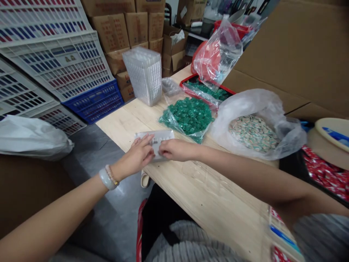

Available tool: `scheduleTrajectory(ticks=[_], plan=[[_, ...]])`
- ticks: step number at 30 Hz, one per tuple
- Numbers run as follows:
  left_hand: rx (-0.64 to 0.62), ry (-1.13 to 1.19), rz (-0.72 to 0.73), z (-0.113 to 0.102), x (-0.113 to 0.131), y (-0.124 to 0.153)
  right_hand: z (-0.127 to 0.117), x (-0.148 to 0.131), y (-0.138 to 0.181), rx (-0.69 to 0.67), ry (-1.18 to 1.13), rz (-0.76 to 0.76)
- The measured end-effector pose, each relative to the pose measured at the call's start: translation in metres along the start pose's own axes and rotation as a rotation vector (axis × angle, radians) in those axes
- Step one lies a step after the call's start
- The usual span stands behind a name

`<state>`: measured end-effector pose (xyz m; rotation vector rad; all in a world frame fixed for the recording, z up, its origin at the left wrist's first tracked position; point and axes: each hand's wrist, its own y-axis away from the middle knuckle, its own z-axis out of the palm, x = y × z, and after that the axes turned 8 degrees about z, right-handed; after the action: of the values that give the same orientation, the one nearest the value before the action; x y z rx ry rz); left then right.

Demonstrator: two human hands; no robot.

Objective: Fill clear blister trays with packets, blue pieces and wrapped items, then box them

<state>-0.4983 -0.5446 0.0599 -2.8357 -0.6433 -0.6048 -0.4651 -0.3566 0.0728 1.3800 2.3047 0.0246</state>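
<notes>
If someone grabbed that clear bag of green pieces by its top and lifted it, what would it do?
The clear bag of green pieces would probably sag and change shape, since its film looks thin and crumpled. Its mouth seems to lie open towards the red tray, so pieces might spill if it is tipped. Pushed along the wooden table, it would likely drag and bunch up rather than slide or roll.

Legible text: none. Cardboard boxes (124,31) stacked at the back carry reddish printed marks, too blurred to read. A white crate (61,60) bears a small pale label with two dark symbols, undecipherable. Red wrappers (325,171) at the right edge show white patterning, no readable lettering. Green wrapped pieces (189,116) on the desk (207,196): no readable print.
</notes>
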Motion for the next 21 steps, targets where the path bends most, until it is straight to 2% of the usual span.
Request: scheduleTrajectory(ticks=[4, 10, 14, 18, 21], plan=[[-0.003, 0.034, 0.023, -0.004, -0.005, -0.001, 0.008, 0.004, 0.002, 0.009, 0.148, -0.006], [0.001, 0.038, 0.010, -0.006, -0.003, 0.000, 0.028, 0.005, 0.015, 0.210, 0.303, -0.036], [0.012, 0.046, -0.042, -0.003, 0.003, -0.003, 0.027, 0.008, 0.017, 0.268, 0.347, -0.048], [0.133, 0.098, -0.068, -0.006, 0.006, -0.005, 0.015, 0.008, 0.019, 0.358, 0.399, -0.071], [0.219, 0.160, -0.033, -0.013, 0.006, -0.004, 0.008, 0.008, 0.022, 0.453, 0.415, -0.075]])
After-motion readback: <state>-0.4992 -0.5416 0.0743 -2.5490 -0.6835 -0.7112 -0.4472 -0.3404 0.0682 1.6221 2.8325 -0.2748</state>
